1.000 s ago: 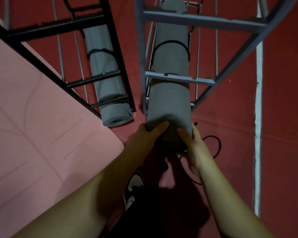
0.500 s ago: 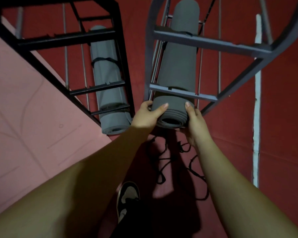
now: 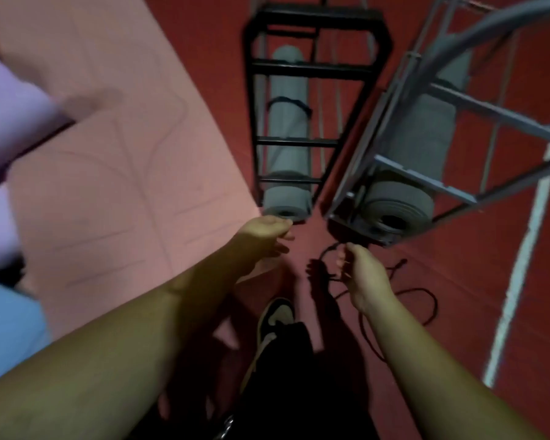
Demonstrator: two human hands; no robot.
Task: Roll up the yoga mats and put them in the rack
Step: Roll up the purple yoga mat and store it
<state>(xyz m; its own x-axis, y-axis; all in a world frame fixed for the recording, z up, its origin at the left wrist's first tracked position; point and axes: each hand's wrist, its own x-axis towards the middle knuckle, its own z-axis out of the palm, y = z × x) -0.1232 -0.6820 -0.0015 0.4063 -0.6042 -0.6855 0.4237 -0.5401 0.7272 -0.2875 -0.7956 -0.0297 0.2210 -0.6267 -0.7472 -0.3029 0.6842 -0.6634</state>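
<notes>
A rolled grey yoga mat lies inside the grey metal rack, its spiral end facing me. A second rolled grey mat, bound by a black strap, lies in the black rack to the left. My left hand hovers just short of that mat's end, fingers loose and holding nothing. Near the corner of the grey rack, my right hand hangs with loosely curled fingers. It is above a black strap on the floor. Neither hand touches a mat.
A pink yoga mat lies unrolled on the red floor at left, with a purple mat and a blue mat at the far left edge. My shoe stands below the hands. A white floor line runs along the right.
Both hands have let go of the grey mat, which sits fully inside the grey rack, and have drawn back. The view has swung left, showing more of the pink mat.
</notes>
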